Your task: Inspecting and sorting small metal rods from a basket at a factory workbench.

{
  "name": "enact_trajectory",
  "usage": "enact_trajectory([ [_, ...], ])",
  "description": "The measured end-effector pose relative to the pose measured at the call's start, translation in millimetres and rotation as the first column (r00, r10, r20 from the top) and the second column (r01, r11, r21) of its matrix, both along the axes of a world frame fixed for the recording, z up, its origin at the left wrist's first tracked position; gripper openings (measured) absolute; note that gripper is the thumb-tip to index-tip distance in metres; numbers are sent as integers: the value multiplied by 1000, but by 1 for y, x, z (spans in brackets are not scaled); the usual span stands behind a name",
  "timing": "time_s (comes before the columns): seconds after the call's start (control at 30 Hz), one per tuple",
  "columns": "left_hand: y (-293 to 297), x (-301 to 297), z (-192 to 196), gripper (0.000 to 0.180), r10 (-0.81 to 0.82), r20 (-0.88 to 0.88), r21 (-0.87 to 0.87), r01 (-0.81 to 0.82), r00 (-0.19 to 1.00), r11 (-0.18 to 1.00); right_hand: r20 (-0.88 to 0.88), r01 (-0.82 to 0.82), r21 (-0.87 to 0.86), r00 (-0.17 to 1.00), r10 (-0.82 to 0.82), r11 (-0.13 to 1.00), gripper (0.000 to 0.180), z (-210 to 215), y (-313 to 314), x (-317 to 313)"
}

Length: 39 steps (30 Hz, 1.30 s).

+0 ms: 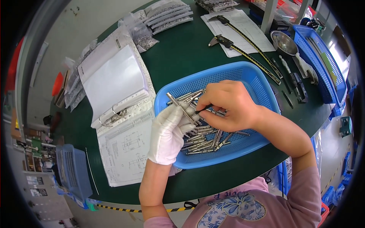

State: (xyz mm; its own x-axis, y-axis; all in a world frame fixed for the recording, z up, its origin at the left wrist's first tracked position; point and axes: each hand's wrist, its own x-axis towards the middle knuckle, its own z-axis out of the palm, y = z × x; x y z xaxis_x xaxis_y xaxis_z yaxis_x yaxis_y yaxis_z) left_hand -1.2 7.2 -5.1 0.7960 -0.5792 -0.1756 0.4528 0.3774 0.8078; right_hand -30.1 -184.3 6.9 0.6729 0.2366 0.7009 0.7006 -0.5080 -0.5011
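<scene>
My left hand (167, 131), in a white glove, is closed round a slim metal rod (175, 102) and holds it slantwise over the blue basket (217, 160). My bare right hand (232, 104) pinches a thin black pen-like tool (204, 109). Its tip meets or nearly meets the rod beside the left fingertips; the exact contact is too small to tell. Beneath both hands, many similar metal rods (207, 145) lie in a loose heap in the basket. Part of the heap is hidden by my hands.
An open ring binder (114, 78) and a drawing sheet (125, 152) lie at the left. Two calipers (228, 42) rest at the back right, near a metal bowl (284, 42) and another blue basket (323, 60). Bagged small parts (167, 15) are stacked at the back.
</scene>
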Motion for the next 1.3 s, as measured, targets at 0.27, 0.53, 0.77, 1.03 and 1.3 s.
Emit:
enact_trajectory([
  [0.27, -2, -1, 1, 15, 24, -3, -19, -24, 1000, 1000, -40, 2, -56, 999, -4, 998, 14, 1, 0, -3],
  [0.53, -2, -4, -3, 11, 113, 62, 58, -116, 992, 992, 98, 75, -209, 994, -56, 975, 11, 2, 2, -3],
  [0.77, -3, -3, -4, 7, 149, 53, 97, -153, 987, 983, 78, 137, -371, 990, -116, 918, 18, -3, 0, -3],
  [1.03, -6, -5, 1, 9, 142, 94, 122, -153, 985, 981, -102, 46, -309, 991, -81, 950, 20, 2, 0, -6],
  [1.3, -6, -4, 1, 12, 109, 87, 115, -119, 990, 986, -72, 78, -442, 990, -123, 893, 17, 4, -1, -6],
])
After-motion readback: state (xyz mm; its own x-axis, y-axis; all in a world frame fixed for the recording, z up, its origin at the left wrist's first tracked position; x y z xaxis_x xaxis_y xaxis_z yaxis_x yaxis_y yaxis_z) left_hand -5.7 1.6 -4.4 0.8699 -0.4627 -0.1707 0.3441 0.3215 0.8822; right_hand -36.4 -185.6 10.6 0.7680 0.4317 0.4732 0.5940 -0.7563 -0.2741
